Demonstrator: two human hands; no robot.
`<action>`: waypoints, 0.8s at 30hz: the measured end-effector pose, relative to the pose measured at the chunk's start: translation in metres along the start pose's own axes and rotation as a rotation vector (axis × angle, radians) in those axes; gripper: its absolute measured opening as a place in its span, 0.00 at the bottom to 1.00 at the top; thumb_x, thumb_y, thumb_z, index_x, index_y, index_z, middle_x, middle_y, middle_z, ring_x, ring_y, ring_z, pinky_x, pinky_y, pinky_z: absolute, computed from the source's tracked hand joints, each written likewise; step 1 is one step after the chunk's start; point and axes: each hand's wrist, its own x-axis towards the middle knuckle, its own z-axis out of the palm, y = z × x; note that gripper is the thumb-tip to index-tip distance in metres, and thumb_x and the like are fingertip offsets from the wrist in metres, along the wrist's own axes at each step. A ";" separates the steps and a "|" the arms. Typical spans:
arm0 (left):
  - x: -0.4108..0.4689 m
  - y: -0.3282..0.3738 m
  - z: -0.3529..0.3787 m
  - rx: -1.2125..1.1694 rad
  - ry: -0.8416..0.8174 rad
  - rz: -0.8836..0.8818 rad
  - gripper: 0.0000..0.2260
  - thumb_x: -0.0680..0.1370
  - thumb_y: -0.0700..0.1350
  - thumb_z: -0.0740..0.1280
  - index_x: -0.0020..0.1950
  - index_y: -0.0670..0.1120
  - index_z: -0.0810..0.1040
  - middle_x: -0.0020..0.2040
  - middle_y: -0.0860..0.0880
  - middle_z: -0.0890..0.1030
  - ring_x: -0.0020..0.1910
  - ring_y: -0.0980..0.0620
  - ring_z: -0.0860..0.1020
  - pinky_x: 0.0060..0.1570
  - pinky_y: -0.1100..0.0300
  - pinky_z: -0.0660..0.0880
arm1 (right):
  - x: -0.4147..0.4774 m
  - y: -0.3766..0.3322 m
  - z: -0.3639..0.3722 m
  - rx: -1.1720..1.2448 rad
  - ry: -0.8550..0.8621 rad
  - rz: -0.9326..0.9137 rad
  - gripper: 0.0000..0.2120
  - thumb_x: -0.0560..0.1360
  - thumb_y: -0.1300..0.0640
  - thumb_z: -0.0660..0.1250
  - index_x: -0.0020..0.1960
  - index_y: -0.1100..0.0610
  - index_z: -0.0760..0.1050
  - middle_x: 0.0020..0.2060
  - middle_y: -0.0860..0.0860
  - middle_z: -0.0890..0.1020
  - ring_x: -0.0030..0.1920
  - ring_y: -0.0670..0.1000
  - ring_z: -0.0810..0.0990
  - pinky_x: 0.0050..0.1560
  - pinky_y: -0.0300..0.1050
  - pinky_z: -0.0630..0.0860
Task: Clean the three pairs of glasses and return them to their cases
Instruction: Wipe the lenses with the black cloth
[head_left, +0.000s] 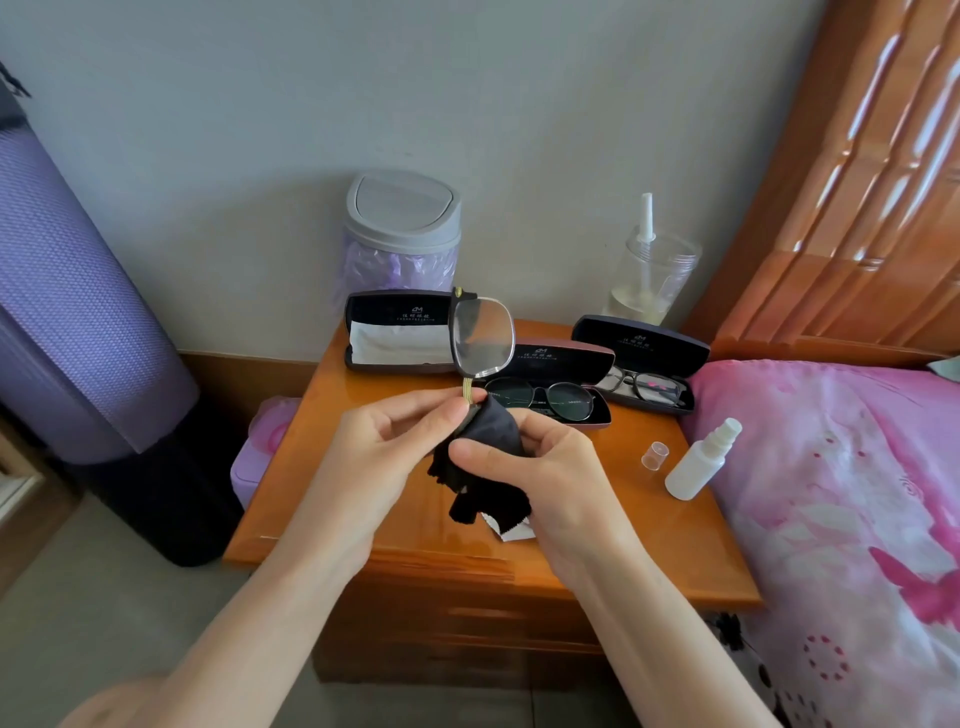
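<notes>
- Nearest the camera, above the front of the wooden nightstand (649, 540), the left hand (384, 441) is pinching the square-lensed glasses (483, 332) just below their gold bridge, thumb and fingertips closed on the frame.
- The right hand (535, 467) is curling its thumb and fingers round a black cloth (493, 441), which is wrapping the lower lens; the upper lens is standing clear above both hands.
- A spray bottle (698, 465) is lying tilted near the right edge, with its clear cap (654, 456) sitting just beside it.
- Behind the hands, the middle case (566, 358) is lying open, holding round glasses (540, 397).
- The right case (644, 343) is holding dark-framed glasses (647, 387).
- The left case (397, 332) is sitting open with a white cloth (400, 340) inside.
- Against the wall, a grey-lidded bin (402, 228) and a clear jar (649, 270) are standing.
</notes>
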 end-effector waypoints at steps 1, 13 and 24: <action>0.000 0.000 0.001 -0.009 0.001 0.000 0.12 0.71 0.49 0.67 0.52 0.52 0.83 0.48 0.56 0.85 0.52 0.61 0.81 0.46 0.70 0.77 | 0.000 0.001 0.000 0.008 0.014 0.003 0.12 0.66 0.61 0.76 0.49 0.59 0.81 0.41 0.55 0.86 0.43 0.53 0.85 0.43 0.41 0.81; -0.002 -0.001 0.007 -0.125 0.134 0.077 0.09 0.67 0.45 0.70 0.46 0.51 0.83 0.43 0.55 0.86 0.47 0.60 0.83 0.42 0.71 0.77 | 0.001 -0.002 0.002 -0.166 0.032 -0.055 0.05 0.69 0.55 0.74 0.43 0.53 0.79 0.32 0.46 0.82 0.32 0.37 0.80 0.30 0.27 0.71; -0.001 -0.003 0.009 -0.248 0.180 0.063 0.10 0.64 0.44 0.72 0.45 0.48 0.83 0.42 0.50 0.86 0.45 0.54 0.84 0.40 0.68 0.78 | -0.003 -0.002 -0.001 -0.085 -0.020 -0.085 0.08 0.73 0.57 0.69 0.50 0.60 0.81 0.38 0.51 0.84 0.39 0.43 0.83 0.38 0.31 0.75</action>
